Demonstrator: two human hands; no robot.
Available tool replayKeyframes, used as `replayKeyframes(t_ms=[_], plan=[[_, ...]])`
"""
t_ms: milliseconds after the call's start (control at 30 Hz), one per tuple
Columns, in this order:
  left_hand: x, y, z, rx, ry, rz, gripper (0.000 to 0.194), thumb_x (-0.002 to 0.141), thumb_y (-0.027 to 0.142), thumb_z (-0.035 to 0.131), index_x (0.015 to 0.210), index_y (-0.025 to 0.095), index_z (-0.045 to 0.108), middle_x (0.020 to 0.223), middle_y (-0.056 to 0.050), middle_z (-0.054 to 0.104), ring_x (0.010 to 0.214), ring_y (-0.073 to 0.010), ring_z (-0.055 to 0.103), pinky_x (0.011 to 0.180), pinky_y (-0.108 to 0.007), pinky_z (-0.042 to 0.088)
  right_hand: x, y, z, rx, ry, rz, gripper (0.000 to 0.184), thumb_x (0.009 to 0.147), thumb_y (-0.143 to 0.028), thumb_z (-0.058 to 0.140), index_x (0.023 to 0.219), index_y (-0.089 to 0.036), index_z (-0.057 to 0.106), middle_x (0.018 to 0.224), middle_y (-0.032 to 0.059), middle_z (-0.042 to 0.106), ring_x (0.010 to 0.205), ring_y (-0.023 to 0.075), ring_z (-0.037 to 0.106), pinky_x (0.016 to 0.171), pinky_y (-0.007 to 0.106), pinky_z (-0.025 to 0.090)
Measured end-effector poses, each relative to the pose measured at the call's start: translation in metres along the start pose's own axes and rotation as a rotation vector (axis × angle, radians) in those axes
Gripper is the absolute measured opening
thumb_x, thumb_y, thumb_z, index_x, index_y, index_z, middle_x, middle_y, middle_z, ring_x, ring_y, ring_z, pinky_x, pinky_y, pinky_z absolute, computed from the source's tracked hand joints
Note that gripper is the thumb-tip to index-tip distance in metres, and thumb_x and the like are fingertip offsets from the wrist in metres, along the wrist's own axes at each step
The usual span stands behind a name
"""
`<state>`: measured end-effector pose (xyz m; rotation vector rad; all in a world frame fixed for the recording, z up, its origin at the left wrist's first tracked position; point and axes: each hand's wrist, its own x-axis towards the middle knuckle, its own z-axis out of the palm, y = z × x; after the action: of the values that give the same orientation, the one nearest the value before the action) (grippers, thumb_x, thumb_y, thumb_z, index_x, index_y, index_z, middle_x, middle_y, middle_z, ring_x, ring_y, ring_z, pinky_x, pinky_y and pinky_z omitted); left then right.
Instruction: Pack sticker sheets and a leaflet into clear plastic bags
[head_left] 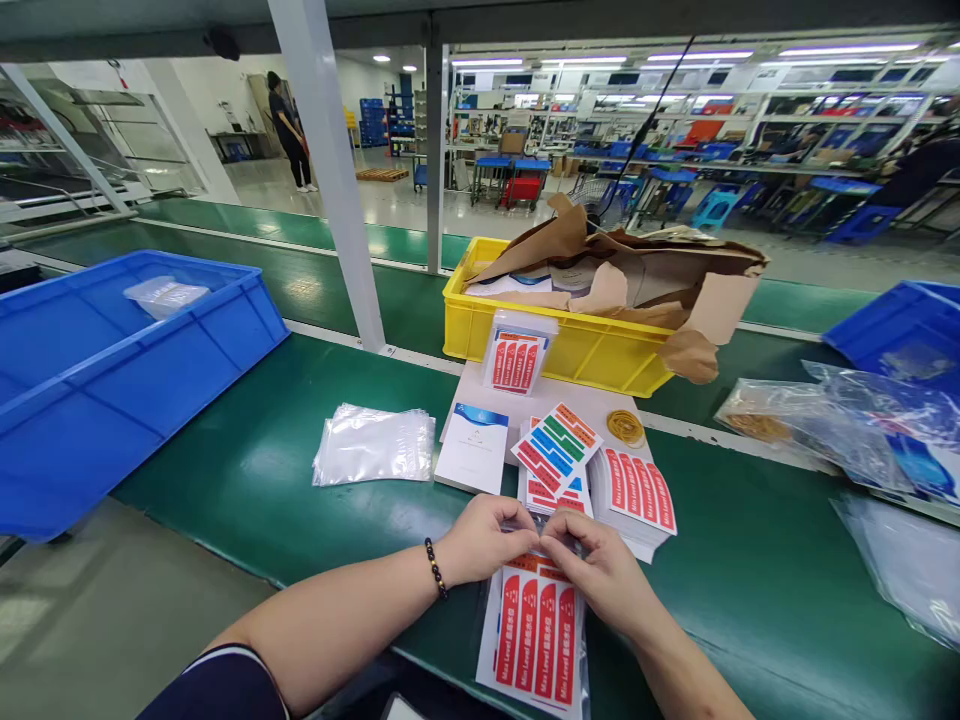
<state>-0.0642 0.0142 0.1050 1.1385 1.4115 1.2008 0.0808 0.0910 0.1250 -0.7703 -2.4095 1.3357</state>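
Note:
My left hand (pixel 486 540) and my right hand (pixel 600 562) meet at the top of a clear plastic bag (pixel 587 660), thumbs and fingers closed on its upper edge. Inside the bag lies a label sheet (pixel 536 635) with red "Max Level" and "Min Level" stickers. Just beyond my fingers sit a sheet of multicoloured labels (pixel 556 450) and a fanned stack of red label sheets (pixel 637 495). A stack of white booklets (pixel 471 450) with blue tops is to their left. Farther left lies a pile of clear bags (pixel 375 445).
A filled bag (pixel 517 352) leans on a yellow crate (pixel 555 340) holding torn brown paper. Rubber bands (pixel 625 428) lie nearby. A blue bin (pixel 135 370) stands left, another blue bin (pixel 900 330) right, with plastic bags (pixel 900 570) below it. A person (pixel 289 130) stands in the background.

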Motion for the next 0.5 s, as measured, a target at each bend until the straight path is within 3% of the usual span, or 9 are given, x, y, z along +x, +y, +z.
replayKeyframes(t_ms=[133,233,333,400,500], plan=[[-0.003,0.006,-0.006,0.197,0.034,0.191,0.017,0.070,0.027,0.055,0.078,0.013,0.063,0.076,-0.004,0.062,0.070,-0.0129,0.054,0.067,-0.023,0.043,-0.001,0.007,-0.004,-0.163,0.052,-0.104,0.012,0.081,-0.024,0.045,0.073,-0.018,0.052,0.071,0.0013,0.055,0.066,0.0138,0.052,0.061,0.026,0.043],[-0.003,0.011,-0.014,0.288,0.173,0.397,0.030,0.071,0.030,0.057,0.097,0.016,0.059,0.094,-0.008,0.059,0.090,-0.0175,0.052,0.082,-0.030,0.040,0.000,0.015,-0.010,-0.338,0.273,-0.231,0.013,0.078,-0.023,0.050,0.090,-0.018,0.053,0.087,0.0060,0.055,0.083,0.0185,0.053,0.071,0.032,0.044],[-0.002,0.013,-0.023,0.239,0.290,0.463,0.026,0.078,0.029,0.049,0.100,0.016,0.056,0.097,-0.009,0.057,0.093,-0.0174,0.051,0.084,-0.031,0.040,-0.003,0.013,-0.009,-0.510,0.412,-0.376,0.019,0.076,-0.020,0.052,0.095,-0.016,0.054,0.099,0.0108,0.053,0.095,0.0222,0.050,0.080,0.038,0.042],[0.000,0.012,-0.026,0.197,0.335,0.466,0.024,0.081,0.028,0.044,0.097,0.016,0.057,0.095,-0.008,0.057,0.092,-0.0168,0.051,0.083,-0.031,0.040,-0.007,0.008,0.001,-0.615,0.305,-0.470,0.024,0.077,-0.019,0.050,0.100,-0.016,0.054,0.111,0.0132,0.049,0.106,0.0245,0.045,0.086,0.041,0.039],[0.002,0.011,-0.028,0.160,0.369,0.465,0.023,0.083,0.028,0.040,0.093,0.015,0.057,0.092,-0.008,0.057,0.090,-0.0162,0.051,0.082,-0.031,0.040,-0.015,0.006,0.024,-0.774,0.003,-0.527,0.044,0.078,-0.033,0.051,0.119,-0.020,0.046,0.131,0.0127,0.037,0.121,0.0311,0.028,0.094,0.051,0.027]])
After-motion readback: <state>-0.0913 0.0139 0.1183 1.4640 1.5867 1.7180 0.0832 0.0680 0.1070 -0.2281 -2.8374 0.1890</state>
